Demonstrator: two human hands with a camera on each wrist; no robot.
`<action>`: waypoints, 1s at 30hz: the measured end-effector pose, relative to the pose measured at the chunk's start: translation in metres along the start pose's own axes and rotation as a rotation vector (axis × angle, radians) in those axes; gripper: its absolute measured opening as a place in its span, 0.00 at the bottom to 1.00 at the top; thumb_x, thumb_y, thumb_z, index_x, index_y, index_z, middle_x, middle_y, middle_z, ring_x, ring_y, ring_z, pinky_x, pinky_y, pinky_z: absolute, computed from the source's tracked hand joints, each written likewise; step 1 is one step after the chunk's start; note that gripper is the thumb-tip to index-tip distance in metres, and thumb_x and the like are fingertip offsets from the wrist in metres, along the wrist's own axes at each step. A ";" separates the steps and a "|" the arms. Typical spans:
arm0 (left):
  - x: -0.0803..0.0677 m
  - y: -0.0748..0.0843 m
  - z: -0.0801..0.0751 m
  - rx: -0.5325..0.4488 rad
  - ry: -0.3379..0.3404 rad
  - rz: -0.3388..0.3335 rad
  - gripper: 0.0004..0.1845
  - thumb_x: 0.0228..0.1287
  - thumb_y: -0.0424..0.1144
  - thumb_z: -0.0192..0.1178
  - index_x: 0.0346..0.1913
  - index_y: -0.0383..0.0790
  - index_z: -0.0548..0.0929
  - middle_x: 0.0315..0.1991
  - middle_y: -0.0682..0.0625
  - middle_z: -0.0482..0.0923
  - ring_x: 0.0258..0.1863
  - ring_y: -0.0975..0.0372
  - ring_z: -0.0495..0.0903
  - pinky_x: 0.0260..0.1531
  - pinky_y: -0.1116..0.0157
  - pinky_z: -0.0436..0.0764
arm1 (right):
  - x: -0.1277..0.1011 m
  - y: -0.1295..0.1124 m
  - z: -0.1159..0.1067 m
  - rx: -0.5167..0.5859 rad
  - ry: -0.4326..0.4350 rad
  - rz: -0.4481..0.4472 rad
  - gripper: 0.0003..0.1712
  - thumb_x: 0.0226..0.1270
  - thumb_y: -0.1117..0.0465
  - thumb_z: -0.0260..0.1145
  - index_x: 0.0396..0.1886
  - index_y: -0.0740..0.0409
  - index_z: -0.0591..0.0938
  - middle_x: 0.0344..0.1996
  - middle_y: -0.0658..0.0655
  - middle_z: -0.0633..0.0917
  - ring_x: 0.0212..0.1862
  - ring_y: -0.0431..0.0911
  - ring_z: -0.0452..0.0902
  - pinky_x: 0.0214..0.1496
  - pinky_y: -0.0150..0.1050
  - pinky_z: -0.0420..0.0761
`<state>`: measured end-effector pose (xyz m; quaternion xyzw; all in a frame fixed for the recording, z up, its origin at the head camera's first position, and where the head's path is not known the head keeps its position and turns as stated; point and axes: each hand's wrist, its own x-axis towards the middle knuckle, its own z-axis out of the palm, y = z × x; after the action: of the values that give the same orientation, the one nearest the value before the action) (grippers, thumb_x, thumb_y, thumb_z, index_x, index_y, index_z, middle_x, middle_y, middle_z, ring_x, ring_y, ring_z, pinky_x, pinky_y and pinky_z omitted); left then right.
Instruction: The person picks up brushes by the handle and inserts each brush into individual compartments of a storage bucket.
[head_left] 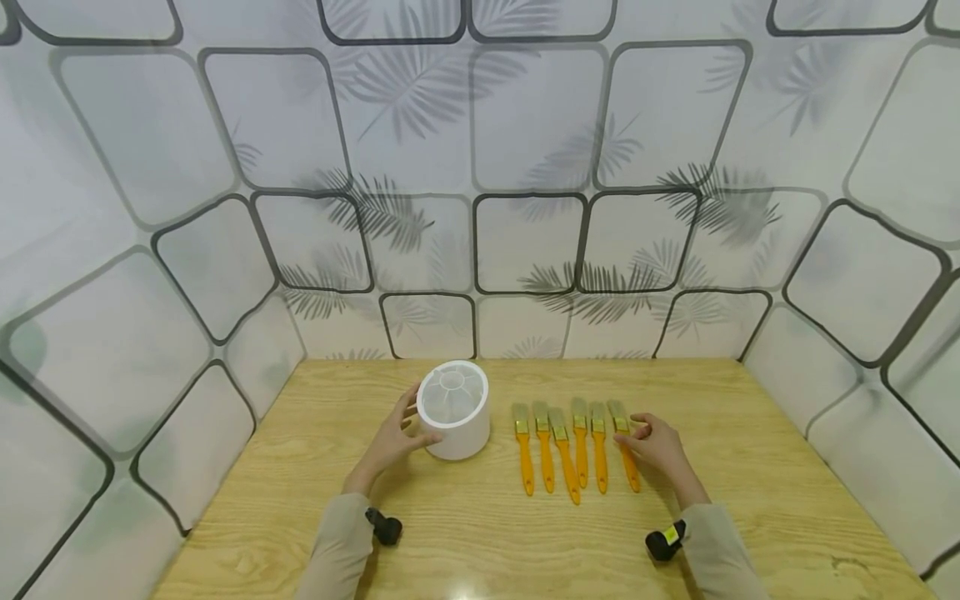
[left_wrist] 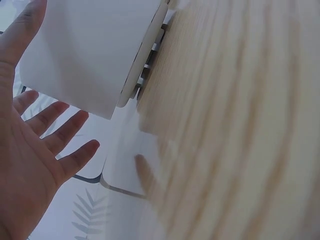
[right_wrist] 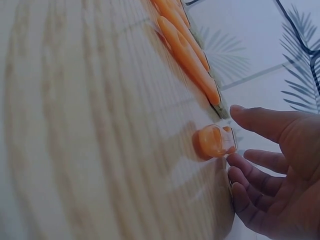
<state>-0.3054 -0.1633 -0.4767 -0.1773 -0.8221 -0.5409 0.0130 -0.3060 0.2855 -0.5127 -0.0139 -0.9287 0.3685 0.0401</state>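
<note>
From the head camera I see six paintbrushes (head_left: 573,446) laid in a row at the centre of the worktop (head_left: 750,500), orange handles pointing toward the lower edge of the frame and bristles toward the wall at the top. Their long axes run nearly parallel, top to bottom. My right hand (head_left: 660,446) sits at the right end of that row, and its fingertips are at the rightmost brush (head_left: 624,442) — touching or just short of it, I cannot tell which. In the right wrist view the fingers (right_wrist: 260,180) are loosely spread, with an orange handle end (right_wrist: 215,141) just beside them; nothing is gripped.

So the brush lies immediately left of that hand, with the handle running down the frame alongside the palm — the right hand is plainly the nearer one.

My left hand (head_left: 393,437) is at the left side of the white cylindrical holder (head_left: 453,408), which stands upright just left of the brushes. The left wrist view shows its fingers (left_wrist: 55,125) straight and splayed beside the holder's wall (left_wrist: 85,50), not closed round it.
</note>
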 end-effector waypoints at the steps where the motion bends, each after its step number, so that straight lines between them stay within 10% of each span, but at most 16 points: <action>1: 0.000 0.000 0.000 0.001 -0.002 -0.008 0.51 0.49 0.36 0.71 0.73 0.41 0.49 0.67 0.32 0.57 0.64 0.38 0.60 0.62 0.40 0.62 | 0.000 0.001 0.000 0.003 -0.001 0.005 0.33 0.58 0.54 0.68 0.57 0.73 0.71 0.27 0.57 0.78 0.28 0.46 0.72 0.35 0.44 0.79; 16: 0.008 -0.035 0.008 -0.030 0.048 -0.032 0.53 0.49 0.40 0.72 0.73 0.45 0.48 0.67 0.37 0.57 0.64 0.40 0.60 0.62 0.43 0.63 | 0.002 0.003 0.003 -0.002 -0.011 0.014 0.35 0.57 0.54 0.69 0.57 0.72 0.70 0.28 0.58 0.78 0.28 0.46 0.72 0.35 0.44 0.78; 30: 0.001 -0.005 0.005 -0.086 -0.020 -0.083 0.52 0.51 0.36 0.70 0.73 0.44 0.46 0.68 0.35 0.54 0.67 0.40 0.55 0.64 0.43 0.59 | 0.002 0.003 0.002 0.013 -0.031 0.027 0.34 0.56 0.58 0.69 0.58 0.72 0.69 0.26 0.57 0.78 0.25 0.45 0.70 0.28 0.37 0.73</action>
<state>-0.3075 -0.1602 -0.4831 -0.1488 -0.8049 -0.5739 -0.0252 -0.3079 0.2863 -0.5161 -0.0206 -0.9264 0.3753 0.0209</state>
